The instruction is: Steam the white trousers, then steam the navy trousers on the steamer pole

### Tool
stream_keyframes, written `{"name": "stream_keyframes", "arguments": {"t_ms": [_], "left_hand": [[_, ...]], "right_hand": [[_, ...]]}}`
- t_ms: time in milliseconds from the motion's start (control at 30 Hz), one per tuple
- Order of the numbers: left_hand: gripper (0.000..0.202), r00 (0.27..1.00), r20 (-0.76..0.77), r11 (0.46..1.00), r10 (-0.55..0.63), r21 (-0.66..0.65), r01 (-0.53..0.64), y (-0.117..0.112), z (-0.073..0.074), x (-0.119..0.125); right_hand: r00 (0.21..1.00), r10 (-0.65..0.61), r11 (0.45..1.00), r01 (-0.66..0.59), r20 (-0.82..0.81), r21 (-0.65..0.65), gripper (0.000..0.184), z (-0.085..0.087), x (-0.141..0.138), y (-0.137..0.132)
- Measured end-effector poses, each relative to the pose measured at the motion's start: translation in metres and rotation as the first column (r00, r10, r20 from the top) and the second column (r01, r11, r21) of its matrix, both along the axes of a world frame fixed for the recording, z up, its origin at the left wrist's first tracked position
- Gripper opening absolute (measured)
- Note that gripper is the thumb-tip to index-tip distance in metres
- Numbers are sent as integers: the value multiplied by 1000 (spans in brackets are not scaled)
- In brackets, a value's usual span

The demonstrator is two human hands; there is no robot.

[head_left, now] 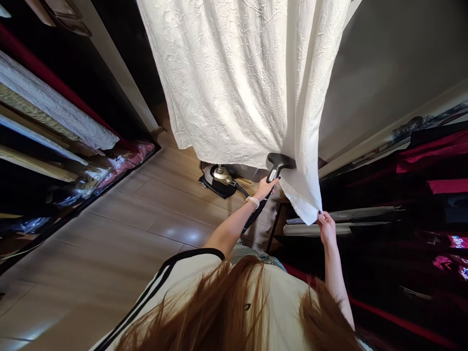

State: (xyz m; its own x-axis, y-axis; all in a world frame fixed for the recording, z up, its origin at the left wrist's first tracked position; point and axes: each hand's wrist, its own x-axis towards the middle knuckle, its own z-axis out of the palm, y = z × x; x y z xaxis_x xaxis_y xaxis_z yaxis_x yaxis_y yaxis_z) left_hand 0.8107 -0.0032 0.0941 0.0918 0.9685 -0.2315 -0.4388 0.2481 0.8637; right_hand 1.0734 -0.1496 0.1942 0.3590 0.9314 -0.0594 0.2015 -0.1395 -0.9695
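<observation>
A long white embossed curtain [234, 73] hangs in front of me and fills the top middle of the view. My right hand [326, 228] pinches its lower hem near the corner. My left hand [265, 188] grips the handle of a black handheld garment steamer head [278, 163], whose flat top presses up close behind the fabric. A dark hose runs down from the handle, past my left wrist with its pale beaded bracelet, toward a gold and black steamer base [219, 179] on the floor.
Wood-look floor tiles [146, 219] run between two rails of hanging clothes and fabrics, pale on the left and dark red and black on the right. A grey wall [387, 63] rises at the right. Long hair hangs across the bottom of the view.
</observation>
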Motion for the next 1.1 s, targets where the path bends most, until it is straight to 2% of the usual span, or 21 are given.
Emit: {"name": "stream_keyframes", "arguments": {"t_ms": [267, 600, 867, 1100], "left_hand": [[49, 1000, 16, 1000, -22, -19, 22, -3, -4, 3], [47, 999, 32, 997, -25, -76, 27, -2, -16, 10], [44, 999, 39, 992, -36, -122, 40, -1, -25, 19], [45, 999, 16, 985, -50, -163, 52, -4, -28, 21]], "right_hand": [[1000, 17, 1000, -17, -3, -2, 39, 6, -2, -4], [998, 30, 1000, -31, -54, -4, 39, 25, -13, -6], [996, 42, 999, -42, -78, 1, 37, 26, -12, -10], [994, 24, 1000, -25, -109, -8, 37, 26, -12, -14]]}}
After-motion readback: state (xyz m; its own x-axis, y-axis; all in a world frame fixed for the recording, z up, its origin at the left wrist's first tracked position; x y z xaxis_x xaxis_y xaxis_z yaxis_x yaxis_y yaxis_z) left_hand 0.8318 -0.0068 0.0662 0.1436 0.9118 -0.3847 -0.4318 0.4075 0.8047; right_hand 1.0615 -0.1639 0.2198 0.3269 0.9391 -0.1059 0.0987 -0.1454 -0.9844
